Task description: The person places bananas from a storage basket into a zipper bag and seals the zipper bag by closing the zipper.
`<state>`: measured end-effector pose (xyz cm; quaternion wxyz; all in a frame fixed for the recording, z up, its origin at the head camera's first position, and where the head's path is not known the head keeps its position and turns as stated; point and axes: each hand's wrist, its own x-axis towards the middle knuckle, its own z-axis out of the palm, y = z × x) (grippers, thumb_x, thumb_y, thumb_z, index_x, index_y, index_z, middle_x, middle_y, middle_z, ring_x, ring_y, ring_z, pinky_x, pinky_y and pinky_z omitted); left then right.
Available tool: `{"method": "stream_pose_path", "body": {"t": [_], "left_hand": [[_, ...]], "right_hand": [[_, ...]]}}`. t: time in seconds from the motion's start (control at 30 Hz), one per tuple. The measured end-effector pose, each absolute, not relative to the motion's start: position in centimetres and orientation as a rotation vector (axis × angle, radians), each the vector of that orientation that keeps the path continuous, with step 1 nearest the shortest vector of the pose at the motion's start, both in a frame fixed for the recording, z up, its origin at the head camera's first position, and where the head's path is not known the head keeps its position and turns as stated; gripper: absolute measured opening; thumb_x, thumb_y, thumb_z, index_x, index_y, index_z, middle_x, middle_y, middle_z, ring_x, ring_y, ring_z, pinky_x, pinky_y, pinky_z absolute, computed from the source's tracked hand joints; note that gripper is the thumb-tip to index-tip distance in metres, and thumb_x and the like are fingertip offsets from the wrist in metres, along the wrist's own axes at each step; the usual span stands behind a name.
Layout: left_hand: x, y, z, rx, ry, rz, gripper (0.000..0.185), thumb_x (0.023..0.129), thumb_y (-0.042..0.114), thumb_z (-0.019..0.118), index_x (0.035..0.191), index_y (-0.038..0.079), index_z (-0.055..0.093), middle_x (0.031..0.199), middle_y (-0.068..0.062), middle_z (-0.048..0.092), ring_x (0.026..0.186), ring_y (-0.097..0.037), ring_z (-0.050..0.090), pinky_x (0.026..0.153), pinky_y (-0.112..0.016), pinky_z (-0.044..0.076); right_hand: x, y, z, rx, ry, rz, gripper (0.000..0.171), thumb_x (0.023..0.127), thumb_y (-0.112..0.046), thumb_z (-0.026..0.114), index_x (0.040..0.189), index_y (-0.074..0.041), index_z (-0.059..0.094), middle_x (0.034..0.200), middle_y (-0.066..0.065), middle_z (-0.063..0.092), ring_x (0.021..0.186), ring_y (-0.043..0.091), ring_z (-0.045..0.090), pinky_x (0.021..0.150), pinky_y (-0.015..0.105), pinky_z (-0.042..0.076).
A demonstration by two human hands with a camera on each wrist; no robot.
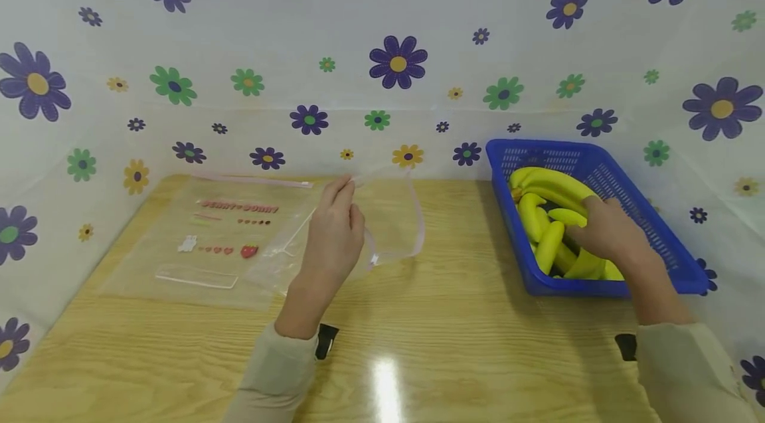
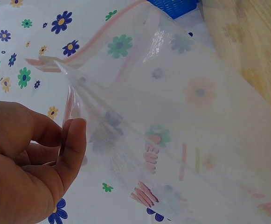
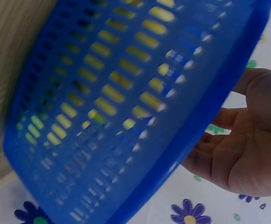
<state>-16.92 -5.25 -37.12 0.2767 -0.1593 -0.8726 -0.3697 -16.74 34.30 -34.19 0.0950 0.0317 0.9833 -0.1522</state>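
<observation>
My left hand point(image 1: 336, 230) pinches the pink-edged mouth of a clear zip bag point(image 1: 391, 210) between thumb and fingers. In the left wrist view the zip bag point(image 2: 140, 102) spreads out to the right of the left hand point(image 2: 37, 158), its mouth partly parted. My right hand point(image 1: 609, 230) reaches into a blue plastic basket point(image 1: 645, 237) of yellow bananas point(image 1: 546, 237). Its fingers are at the bananas on the basket's right side. In the right wrist view the basket wall point(image 3: 172, 140) hides the fingertips of the right hand point(image 3: 247, 140), so a grip cannot be made out.
Another clear zip bag point(image 1: 203, 270) with pink lettering and a strawberry print lies flat on the left of the wooden table point(image 1: 454, 330). A white cloth point(image 1: 358, 24) with printed flowers hangs behind the table and along its sides.
</observation>
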Motion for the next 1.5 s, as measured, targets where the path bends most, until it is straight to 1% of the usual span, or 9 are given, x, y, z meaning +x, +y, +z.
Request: {"method": "stream_pose_path", "body": {"t": [0.13, 0.3, 0.47, 0.7, 0.87, 1.0, 1.13, 1.23, 1.5], "left_hand": [[-17.1, -5.3, -37.1, -0.43, -2.362, -0.989, 0.035, 0.093, -0.009, 0.051, 0.127, -0.018, 0.055, 0.135, -0.028, 0.053, 0.119, -0.041, 0.058, 0.09, -0.044, 0.055], [-17.2, -5.5, -37.1, -0.412, -2.378, -0.989, 0.035, 0.093, -0.009, 0.051, 0.127, -0.018, 0.055, 0.136, -0.028, 0.052, 0.119, -0.041, 0.058, 0.09, -0.045, 0.055], [-17.2, -5.6, -37.0, -0.408, -2.386, -0.998, 0.036, 0.094, -0.008, 0.052, 0.128, -0.018, 0.054, 0.137, -0.028, 0.052, 0.124, -0.042, 0.055, 0.096, -0.046, 0.052], [-16.6, -5.6, -37.4, -0.379, -2.417, -1.021, 0.036, 0.094, -0.007, 0.052, 0.129, -0.017, 0.054, 0.138, -0.028, 0.051, 0.124, -0.041, 0.055, 0.096, -0.047, 0.051], [-16.5, -5.5, -37.3, -0.381, -2.412, -1.026, 0.036, 0.095, -0.007, 0.051, 0.129, -0.017, 0.054, 0.138, -0.027, 0.051, 0.124, -0.041, 0.055, 0.096, -0.047, 0.051], [-16.5, -5.3, -37.0, -0.385, -2.426, -1.038, 0.037, 0.095, -0.006, 0.051, 0.131, -0.016, 0.053, 0.139, -0.027, 0.05, 0.125, -0.04, 0.055, 0.097, -0.047, 0.051], [-16.6, -5.2, -37.0, -0.393, -2.429, -1.038, 0.037, 0.096, -0.005, 0.051, 0.131, -0.016, 0.053, 0.14, -0.026, 0.05, 0.124, -0.04, 0.055, 0.096, -0.046, 0.051], [-16.6, -5.2, -37.0, -0.405, -2.419, -1.024, 0.037, 0.095, -0.005, 0.052, 0.131, -0.016, 0.054, 0.139, -0.027, 0.051, 0.123, -0.04, 0.056, 0.096, -0.046, 0.052], [-16.9, -5.3, -36.9, -0.408, -2.407, -1.017, 0.036, 0.095, -0.006, 0.051, 0.129, -0.016, 0.054, 0.137, -0.027, 0.052, 0.123, -0.041, 0.056, 0.095, -0.047, 0.052]], "right_hand": [[-17.2, 35.4, -34.9, 0.125, 2.859, -0.42, 0.064, 0.092, -0.02, 0.054, 0.135, 0.022, 0.033, 0.111, 0.039, 0.047, 0.089, 0.041, 0.048, 0.075, 0.053, 0.047], [-18.2, 35.5, -36.0, 0.151, 2.825, -0.406, 0.033, 0.092, -0.016, 0.054, 0.106, 0.012, 0.045, 0.077, 0.013, 0.047, 0.069, 0.027, 0.048, 0.059, 0.035, 0.041], [-18.7, 35.0, -36.7, 0.234, 2.846, -0.324, 0.02, 0.091, -0.016, 0.055, 0.087, 0.001, 0.047, 0.07, 0.009, 0.045, 0.062, 0.023, 0.047, 0.056, 0.034, 0.04], [-18.4, 35.2, -36.7, 0.238, 2.859, -0.312, 0.019, 0.09, -0.017, 0.055, 0.08, -0.002, 0.048, 0.067, 0.008, 0.044, 0.059, 0.022, 0.047, 0.054, 0.033, 0.04], [-18.3, 36.0, -36.8, 0.275, 2.861, -0.349, 0.025, 0.087, -0.024, 0.056, 0.086, 0.0, 0.05, 0.073, 0.011, 0.047, 0.064, 0.025, 0.048, 0.058, 0.036, 0.041], [-18.0, 37.0, -36.9, 0.293, 2.852, -0.425, 0.037, 0.09, -0.027, 0.053, 0.1, 0.008, 0.048, 0.079, 0.015, 0.049, 0.07, 0.028, 0.049, 0.06, 0.037, 0.042], [-17.8, 37.9, -37.2, 0.297, 2.86, -0.588, 0.053, 0.095, -0.024, 0.05, 0.119, 0.021, 0.037, 0.098, 0.031, 0.048, 0.081, 0.037, 0.05, 0.063, 0.038, 0.047], [-17.7, 38.3, -37.3, 0.324, 2.866, -0.678, 0.062, 0.096, -0.021, 0.049, 0.128, 0.028, 0.027, 0.113, 0.044, 0.037, 0.091, 0.045, 0.045, 0.066, 0.042, 0.05], [-17.7, 38.7, -36.9, 0.422, 2.802, -0.772, 0.07, 0.1, -0.022, 0.04, 0.14, 0.024, 0.007, 0.116, 0.042, 0.039, 0.095, 0.044, 0.05, 0.078, 0.05, 0.052]]}}
